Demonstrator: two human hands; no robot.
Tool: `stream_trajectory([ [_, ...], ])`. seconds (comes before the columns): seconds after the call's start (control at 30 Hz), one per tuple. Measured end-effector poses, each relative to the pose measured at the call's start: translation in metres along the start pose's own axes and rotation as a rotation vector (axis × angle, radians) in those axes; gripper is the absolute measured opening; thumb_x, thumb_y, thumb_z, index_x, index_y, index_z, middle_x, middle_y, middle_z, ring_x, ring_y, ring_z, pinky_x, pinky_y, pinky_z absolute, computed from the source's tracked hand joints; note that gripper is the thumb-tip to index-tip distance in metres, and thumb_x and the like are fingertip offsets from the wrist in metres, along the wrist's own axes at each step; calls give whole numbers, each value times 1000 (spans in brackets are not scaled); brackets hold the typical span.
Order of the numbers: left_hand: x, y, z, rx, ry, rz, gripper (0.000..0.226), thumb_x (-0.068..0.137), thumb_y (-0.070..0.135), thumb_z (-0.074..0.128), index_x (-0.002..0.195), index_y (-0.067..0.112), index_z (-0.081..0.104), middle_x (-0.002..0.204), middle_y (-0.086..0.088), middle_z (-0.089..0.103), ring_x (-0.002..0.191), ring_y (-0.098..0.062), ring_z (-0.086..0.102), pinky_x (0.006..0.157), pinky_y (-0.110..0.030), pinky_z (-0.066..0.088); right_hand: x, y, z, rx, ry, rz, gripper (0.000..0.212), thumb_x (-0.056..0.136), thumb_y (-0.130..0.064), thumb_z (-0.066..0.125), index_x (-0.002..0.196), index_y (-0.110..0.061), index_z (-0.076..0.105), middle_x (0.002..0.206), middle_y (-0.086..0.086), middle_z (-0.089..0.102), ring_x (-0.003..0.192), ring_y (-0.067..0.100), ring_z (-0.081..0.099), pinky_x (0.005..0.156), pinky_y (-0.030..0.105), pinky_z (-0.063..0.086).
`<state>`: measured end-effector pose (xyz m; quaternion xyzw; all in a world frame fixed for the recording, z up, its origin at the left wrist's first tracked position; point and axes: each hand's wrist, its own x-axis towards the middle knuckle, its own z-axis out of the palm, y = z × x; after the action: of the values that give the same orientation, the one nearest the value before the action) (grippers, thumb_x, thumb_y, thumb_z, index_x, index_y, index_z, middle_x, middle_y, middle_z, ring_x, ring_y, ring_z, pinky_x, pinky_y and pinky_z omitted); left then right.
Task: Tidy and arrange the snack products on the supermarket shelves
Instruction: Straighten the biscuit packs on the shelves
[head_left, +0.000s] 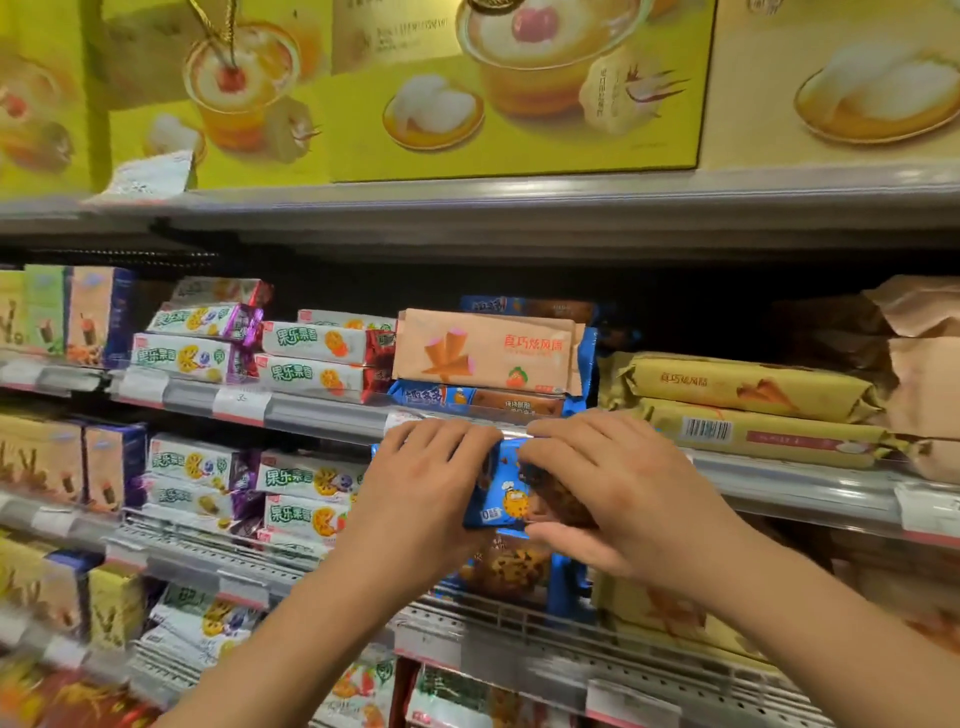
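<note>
- Spanning the view, the grey shelf rail (322, 415) carries white price tags, their print too blurred to read.
- Peach wafer pack (483, 351) reads 真巧炫风筒, lying on blue packs above.
- Left hand (421, 483) and right hand (618, 483) both grip the blue cookie pack (506, 493) just under the rail.

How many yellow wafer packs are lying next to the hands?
2, stacked right of the hands: the top yellow pack and the bottom yellow pack with a barcode. More may hide behind.
</note>
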<state>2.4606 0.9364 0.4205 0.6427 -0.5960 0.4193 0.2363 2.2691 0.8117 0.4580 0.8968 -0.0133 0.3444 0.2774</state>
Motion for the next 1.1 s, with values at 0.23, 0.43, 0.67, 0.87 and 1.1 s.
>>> stream_trajectory([
  [0.23, -9, -27, 1, -30, -172, -148, 85, 61, 55, 83, 132, 28, 46, 145, 7, 51, 130, -21, 50, 101, -42, 47, 26, 30, -7, 67, 111, 17, 46, 93, -50, 53, 123, -17, 64, 125, 2, 67, 113, 24, 60, 89, 42, 52],
  [0.43, -1, -40, 10, -66, -266, -129, 89, 69, 58, 79, 143, 34, 37, 167, 14, 12, 154, -10, 11, 124, -37, 19, 70, 56, -2, 32, 73, 193, 52, 89, -47, 53, 132, -19, 57, 130, 1, 63, 117, 24, 57, 93, 41, 49],
  [0.67, 5, -62, 29, -162, -279, -53, 80, 67, 60, 68, 137, 30, 43, 165, 13, 20, 149, -10, 22, 123, -28, 14, 104, 50, 8, -87, -109, 279, 77, 94, -50, 60, 157, -19, 29, 161, 1, 34, 146, 20, 33, 117, 39, 31],
  [0.87, 6, -78, 39, -205, -191, -3, 71, 63, 64, 64, 125, 34, 47, 155, 15, 39, 135, -9, 41, 103, -26, 42, 129, 32, 32, -141, -185, 319, 74, 93, -53, 58, 155, -24, 29, 158, -1, 36, 142, 21, 36, 114, 40, 33],
  [1.1, 4, -83, 48, -249, -114, 43, 71, 56, 62, 69, 116, 30, 50, 146, 4, 52, 129, -16, 46, 96, -37, 53, 152, 22, 40, -215, -260, 374, 83, 89, -57, 62, 155, -24, 25, 143, 2, 39, 125, 20, 42, 98, 35, 42],
])
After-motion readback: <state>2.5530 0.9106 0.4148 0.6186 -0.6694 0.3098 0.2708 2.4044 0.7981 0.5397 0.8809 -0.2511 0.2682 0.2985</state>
